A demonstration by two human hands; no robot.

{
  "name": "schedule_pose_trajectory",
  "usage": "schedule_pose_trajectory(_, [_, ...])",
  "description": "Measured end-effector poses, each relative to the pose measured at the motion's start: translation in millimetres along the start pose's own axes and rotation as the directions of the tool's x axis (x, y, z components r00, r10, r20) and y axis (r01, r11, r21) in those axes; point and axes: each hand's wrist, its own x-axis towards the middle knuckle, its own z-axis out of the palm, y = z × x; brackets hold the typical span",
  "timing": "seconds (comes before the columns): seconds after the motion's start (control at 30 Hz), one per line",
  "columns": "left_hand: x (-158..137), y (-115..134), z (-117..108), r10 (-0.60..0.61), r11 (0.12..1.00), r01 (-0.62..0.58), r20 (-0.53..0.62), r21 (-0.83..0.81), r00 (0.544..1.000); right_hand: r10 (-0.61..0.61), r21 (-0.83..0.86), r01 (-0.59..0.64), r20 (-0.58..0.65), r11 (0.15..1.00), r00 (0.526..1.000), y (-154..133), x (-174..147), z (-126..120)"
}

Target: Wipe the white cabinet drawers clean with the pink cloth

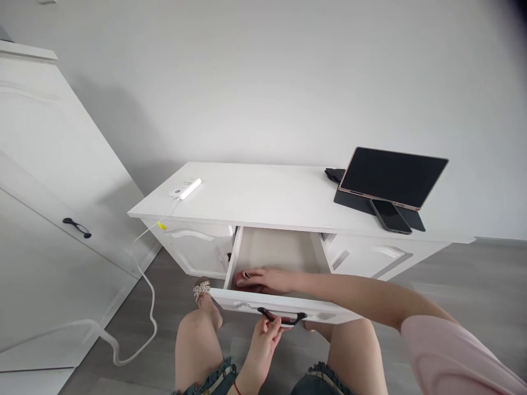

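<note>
A white drawer is pulled out from the middle of a low white cabinet. My left hand is closed at the black drawer handle on its front, thumb on the near side; something pinkish shows behind the handle, and I cannot tell whether it is fingers or an object. Inside the drawer, at its front left corner, my right hand reaches down over a small reddish thing, mostly covered by the fingers. Its kind cannot be made out. The rest of the drawer floor shows as bare beige.
On the cabinet top stand a white power strip with a long white cord, a propped tablet, a phone and a black crumpled item. A tall white wardrobe is at left. My knees flank the drawer front.
</note>
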Motion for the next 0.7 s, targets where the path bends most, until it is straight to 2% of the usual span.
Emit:
schedule_pose_trajectory(0.1, [4, -2, -3, 0.013, 0.999, -0.014, 0.027, 0.042, 1.0, -0.119, -0.049, 0.123, 0.08, 0.991, 0.99, 14, 5, 19])
schedule_pose_trajectory(0.23, [8, -7, -5, 0.035, 0.997, -0.037, 0.04, 0.062, 0.999, -0.117, -0.104, 0.129, 0.108, 0.986, 0.987, 27, 4, 29])
schedule_pose_trajectory(0.4, [10, -12, -2, 0.083, 0.995, -0.083, 0.009, 0.062, 0.997, -0.135, -0.08, 0.14, 0.067, 0.987, 0.989, 41, 7, 30])
schedule_pose_trajectory(0.53, [13, -15, -4, 0.105, 0.991, -0.105, 0.002, 0.079, 0.994, -0.06, -0.07, 0.064, 0.052, 0.995, 0.997, 58, 19, 22])
schedule_pose_trajectory(0.7, [20, -21, -12, 0.104, 0.989, -0.107, 0.039, 0.099, 0.994, 0.036, -0.033, -0.037, -0.031, 0.999, 0.999, 83, 36, -3])
